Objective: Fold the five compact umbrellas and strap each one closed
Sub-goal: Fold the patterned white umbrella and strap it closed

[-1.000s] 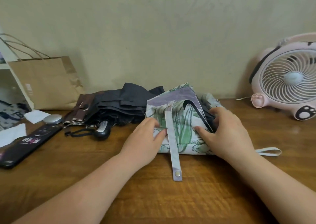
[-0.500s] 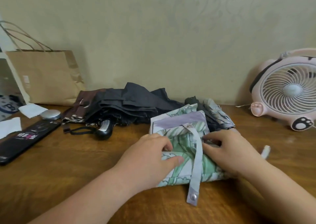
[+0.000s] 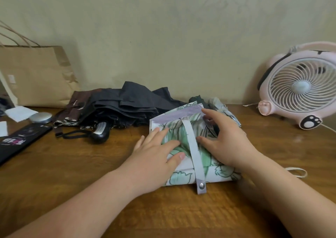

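Your left hand (image 3: pixel 156 157) lies flat, fingers straight, pressing the left half of the floral umbrella (image 3: pixel 183 176). It grips nothing. Your right hand (image 3: pixel 223 143) is spread over the right half with the fingers slightly arched. It also presses rather than clasps, and no fold can be seen pinched between its fingers.

The umbrella sits on the wooden table (image 3: pixel 72 174) directly before you and under both palms. Its long axis runs left to right. The wrist loop (image 3: pixel 298 172) shows beyond your right forearm, which suggests the handle end points right.

The closing strap (image 3: pixel 192 146) crosses that axis at a right angle. It is anchored at the far lilac edge and runs toward you in the gap between your hands. Its snap (image 3: pixel 201 185) hangs past the near edge onto the table.

Your right thumb is just beside the strap and your left fingertips stop just short of it. The free end lies slightly to the right-hand side, so the right hand appears better placed to take it. The canopy looks flattened but not rolled, so wrapping the strap round would need the bundle tightened along its long axis first.

Behind and to the left, the dark umbrellas (image 3: pixel 127 108) lie loose and unstrapped, with a black handle (image 3: pixel 101 130) facing you. A paper bag (image 3: pixel 36 76) stands at far left and a pink fan (image 3: pixel 300 88) at far right, both well apart from the work.
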`<state>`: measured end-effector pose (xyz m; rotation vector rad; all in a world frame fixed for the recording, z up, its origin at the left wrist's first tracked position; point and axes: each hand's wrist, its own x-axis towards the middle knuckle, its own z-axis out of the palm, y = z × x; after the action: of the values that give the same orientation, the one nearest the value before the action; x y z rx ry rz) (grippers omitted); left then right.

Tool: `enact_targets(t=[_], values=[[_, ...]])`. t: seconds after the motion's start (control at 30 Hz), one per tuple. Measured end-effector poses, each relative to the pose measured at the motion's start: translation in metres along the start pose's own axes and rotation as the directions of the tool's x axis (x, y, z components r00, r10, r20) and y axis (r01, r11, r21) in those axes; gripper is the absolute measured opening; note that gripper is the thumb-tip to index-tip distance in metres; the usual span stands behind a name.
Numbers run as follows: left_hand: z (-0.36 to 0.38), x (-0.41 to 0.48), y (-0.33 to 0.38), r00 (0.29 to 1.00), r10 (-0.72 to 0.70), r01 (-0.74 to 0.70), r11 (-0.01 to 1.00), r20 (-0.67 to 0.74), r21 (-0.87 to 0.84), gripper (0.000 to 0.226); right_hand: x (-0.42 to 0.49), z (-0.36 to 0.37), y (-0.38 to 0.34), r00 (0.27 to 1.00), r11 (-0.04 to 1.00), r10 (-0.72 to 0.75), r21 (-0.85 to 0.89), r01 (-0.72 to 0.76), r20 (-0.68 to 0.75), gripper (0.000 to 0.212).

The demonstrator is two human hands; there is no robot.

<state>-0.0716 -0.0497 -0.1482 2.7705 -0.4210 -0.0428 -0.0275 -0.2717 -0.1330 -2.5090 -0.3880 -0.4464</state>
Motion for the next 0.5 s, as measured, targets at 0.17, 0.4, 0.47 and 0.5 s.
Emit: enact_targets(t=[0.17,0.4,0.47,0.5], values=[[0.000,-0.003,0.001,0.951,-0.033,-0.033,0.978,-0.309,-0.206,0.060,0.017,-0.002,-0.013,1.000,0.999,-0.025,-0.021,0.026,0.015,0.062],[-0.014,-0.007,-0.013,0.908,-0.061,-0.114,0.916,-0.416,-0.384,0.127,-0.004,-0.037,-0.055,0.981,0.734,0.122,0.680,0.011,-0.148,0.029],[-0.020,-0.011,-0.013,0.894,-0.021,-0.173,0.906,-0.448,-0.386,0.128,-0.026,-0.055,-0.062,0.971,0.647,0.167,0.762,0.024,-0.172,0.029],[-0.024,-0.015,-0.012,0.898,-0.008,-0.198,0.887,-0.441,-0.418,0.126,-0.037,-0.062,-0.065,0.968,0.612,0.184,0.790,0.024,-0.172,0.030]])
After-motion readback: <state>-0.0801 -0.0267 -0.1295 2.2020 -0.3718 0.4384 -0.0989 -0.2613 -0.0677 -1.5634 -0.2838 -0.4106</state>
